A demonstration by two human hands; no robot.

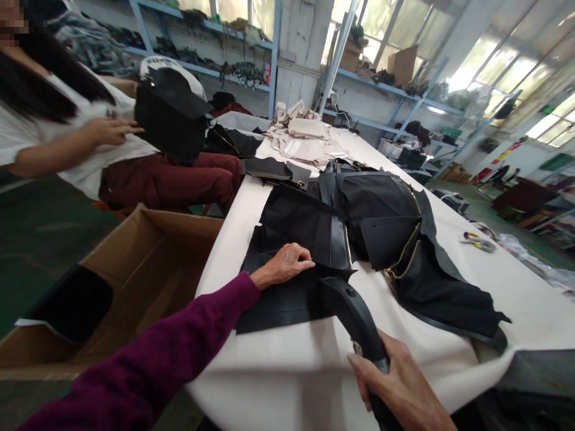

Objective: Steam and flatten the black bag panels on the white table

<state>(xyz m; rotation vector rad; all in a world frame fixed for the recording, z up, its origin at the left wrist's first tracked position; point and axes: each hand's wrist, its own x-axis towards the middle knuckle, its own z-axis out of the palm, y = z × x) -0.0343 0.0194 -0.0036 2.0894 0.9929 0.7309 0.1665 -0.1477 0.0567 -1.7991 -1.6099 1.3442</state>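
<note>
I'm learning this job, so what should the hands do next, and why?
Probably ease the curved black handheld tool slightly along the flat black fabric panel. The right hand grips the tool with its head at the panel's right side, while the left hand is over the panel, fingers drawn together; whether they pinch anything is unclear.

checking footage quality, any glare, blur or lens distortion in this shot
Head view: glare whitens the right-hand windows; head view: the blue shelves look soft and lean, probably wide-lens distortion; head view: black fabric loses detail, and a soft shadow falls on the white table.
</note>
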